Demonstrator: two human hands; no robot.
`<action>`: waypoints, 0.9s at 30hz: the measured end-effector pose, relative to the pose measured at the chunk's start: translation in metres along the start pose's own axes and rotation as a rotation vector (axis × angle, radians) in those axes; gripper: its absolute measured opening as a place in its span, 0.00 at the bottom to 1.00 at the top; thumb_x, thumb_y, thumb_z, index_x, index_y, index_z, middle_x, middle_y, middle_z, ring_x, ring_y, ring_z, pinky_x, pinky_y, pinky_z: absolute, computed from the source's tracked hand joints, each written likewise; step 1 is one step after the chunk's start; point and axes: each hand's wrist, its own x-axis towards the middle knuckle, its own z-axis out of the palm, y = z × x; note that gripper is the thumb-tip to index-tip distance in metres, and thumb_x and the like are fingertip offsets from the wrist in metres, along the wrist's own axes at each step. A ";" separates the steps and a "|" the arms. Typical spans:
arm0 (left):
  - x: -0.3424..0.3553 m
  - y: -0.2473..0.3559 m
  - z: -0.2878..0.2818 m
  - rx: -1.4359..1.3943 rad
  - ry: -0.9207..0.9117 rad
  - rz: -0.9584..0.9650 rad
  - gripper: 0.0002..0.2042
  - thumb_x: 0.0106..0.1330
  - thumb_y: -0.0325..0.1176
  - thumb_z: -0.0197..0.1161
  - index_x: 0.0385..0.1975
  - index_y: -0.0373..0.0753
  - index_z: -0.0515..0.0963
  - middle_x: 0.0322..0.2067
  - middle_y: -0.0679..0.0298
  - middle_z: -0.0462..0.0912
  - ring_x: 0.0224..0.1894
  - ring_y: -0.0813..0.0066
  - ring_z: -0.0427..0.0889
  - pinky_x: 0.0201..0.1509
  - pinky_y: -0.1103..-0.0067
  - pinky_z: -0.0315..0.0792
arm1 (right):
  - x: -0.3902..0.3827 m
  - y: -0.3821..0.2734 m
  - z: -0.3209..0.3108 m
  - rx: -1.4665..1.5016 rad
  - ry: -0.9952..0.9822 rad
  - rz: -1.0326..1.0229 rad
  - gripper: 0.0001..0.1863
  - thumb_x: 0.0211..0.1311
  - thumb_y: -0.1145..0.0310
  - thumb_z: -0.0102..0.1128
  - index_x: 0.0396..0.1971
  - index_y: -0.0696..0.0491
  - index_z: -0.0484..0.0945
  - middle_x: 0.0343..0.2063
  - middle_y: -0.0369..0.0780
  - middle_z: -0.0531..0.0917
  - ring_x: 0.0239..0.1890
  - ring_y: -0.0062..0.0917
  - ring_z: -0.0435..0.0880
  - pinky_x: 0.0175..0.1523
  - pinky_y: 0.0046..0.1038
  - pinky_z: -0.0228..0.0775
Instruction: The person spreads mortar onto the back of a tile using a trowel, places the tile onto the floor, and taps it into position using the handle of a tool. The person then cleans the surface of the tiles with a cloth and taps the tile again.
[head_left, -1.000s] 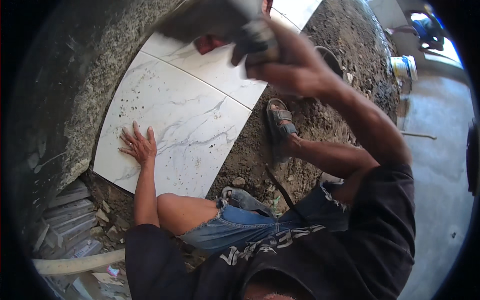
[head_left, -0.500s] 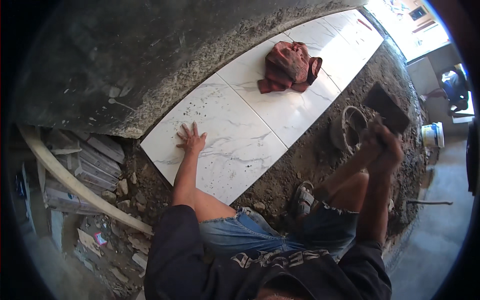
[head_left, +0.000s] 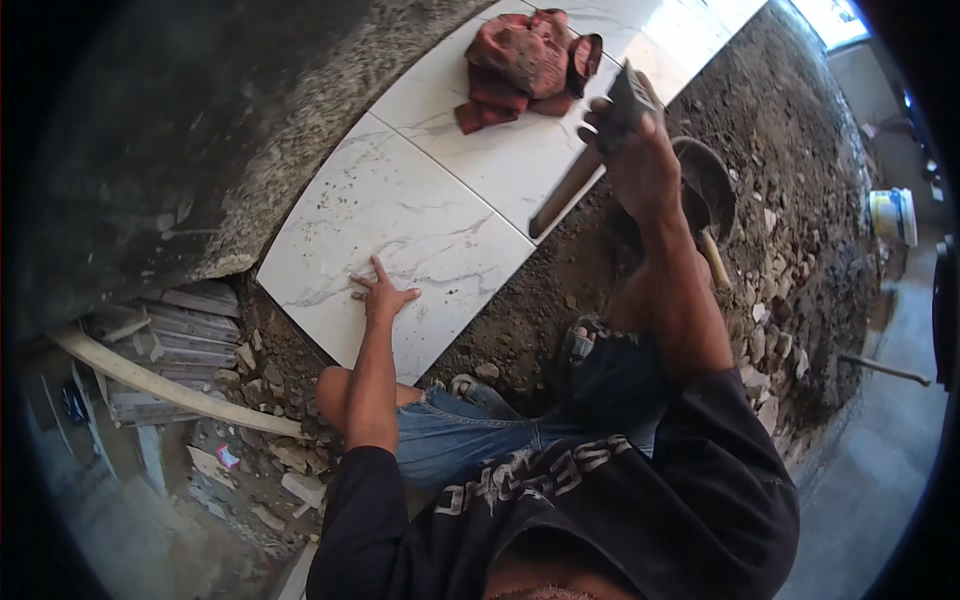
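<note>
My left hand (head_left: pixel 382 296) lies on the near white marble-patterned tile (head_left: pixel 350 220), its fingers spread. Over the tiles' right edge, my right hand (head_left: pixel 640 155) grips a mallet-like tool (head_left: pixel 570 190) close to its dark, blocky head. Its wooden handle slants down to the left, the dark end beside the seam between two tiles; whether it touches cannot be told. A crumpled reddish cloth (head_left: pixel 525 65) rests on the tile beyond. Partly behind my right forearm stands a dark round basin (head_left: pixel 708 185), and a pale wooden handle (head_left: pixel 715 260) shows below it.
A rough dark wall (head_left: pixel 250 120) borders the tiles on the left. Loose soil and stones (head_left: pixel 770 250) cover the right side. A white bucket (head_left: pixel 893 216) and a metal bar (head_left: pixel 885 369) are farther right. Stacked boxes (head_left: pixel 190 340) and a curved pale strip (head_left: pixel 190 385) lie at left.
My right hand has swung left with the mallet-like tool, from above the soil to the tiles' edge. The left hand has slid slightly nearer on the tile. The whole view has shifted.
</note>
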 end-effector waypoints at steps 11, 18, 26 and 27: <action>0.009 0.009 0.003 -0.053 -0.069 -0.064 0.72 0.30 0.53 0.82 0.71 0.54 0.27 0.65 0.24 0.31 0.71 0.33 0.33 0.71 0.47 0.36 | 0.011 -0.027 -0.038 0.049 0.254 0.030 0.21 0.62 0.59 0.50 0.50 0.55 0.66 0.32 0.42 0.81 0.43 0.30 0.79 0.49 0.32 0.67; 0.018 0.010 -0.001 -0.083 -0.044 -0.087 0.73 0.27 0.51 0.83 0.71 0.58 0.29 0.65 0.25 0.32 0.71 0.33 0.36 0.71 0.47 0.38 | 0.017 -0.022 -0.057 0.085 0.271 0.020 0.23 0.60 0.63 0.52 0.53 0.55 0.64 0.34 0.41 0.79 0.45 0.30 0.78 0.55 0.34 0.65; 0.010 0.019 -0.003 -0.087 -0.001 -0.213 0.66 0.33 0.49 0.82 0.70 0.71 0.34 0.69 0.36 0.31 0.67 0.22 0.42 0.61 0.49 0.64 | 0.026 0.007 -0.035 0.030 0.130 0.129 0.35 0.52 0.72 0.58 0.61 0.60 0.58 0.41 0.42 0.76 0.48 0.29 0.76 0.56 0.33 0.66; 0.009 0.017 -0.006 -0.071 -0.012 -0.195 0.66 0.34 0.49 0.82 0.69 0.73 0.34 0.69 0.37 0.30 0.66 0.21 0.42 0.58 0.49 0.68 | 0.027 0.010 -0.029 -0.004 0.134 0.181 0.36 0.49 0.71 0.57 0.62 0.59 0.57 0.41 0.42 0.76 0.49 0.29 0.76 0.56 0.33 0.65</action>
